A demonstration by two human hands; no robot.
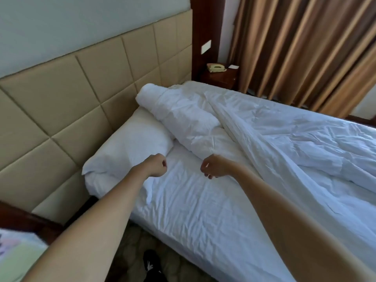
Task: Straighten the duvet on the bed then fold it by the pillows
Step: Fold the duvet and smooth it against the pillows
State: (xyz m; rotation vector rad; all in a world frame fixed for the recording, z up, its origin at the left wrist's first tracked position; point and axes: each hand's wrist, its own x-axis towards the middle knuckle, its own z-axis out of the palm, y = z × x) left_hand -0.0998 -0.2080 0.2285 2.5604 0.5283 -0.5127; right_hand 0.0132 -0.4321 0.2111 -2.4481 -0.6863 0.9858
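Note:
The white duvet point(284, 139) lies crumpled across the right half of the bed, with a bunched roll of it point(173, 110) running up over the far pillow area. A white pillow point(130, 147) lies against the headboard, partly under that roll. My left hand point(157, 164) is curled into a fist over the bare sheet point(193, 210), just beside the pillow's corner. My right hand point(211, 165) hovers with curled fingers at the duvet's near edge. Neither hand visibly holds any fabric.
A padded beige headboard point(61, 98) runs along the left. A dark wooden nightstand point(219, 78) with a telephone point(216, 68) stands beyond the bed, beside brown curtains point(305, 47). My foot in a dark shoe point(150, 263) stands on the floor by the bed's near edge.

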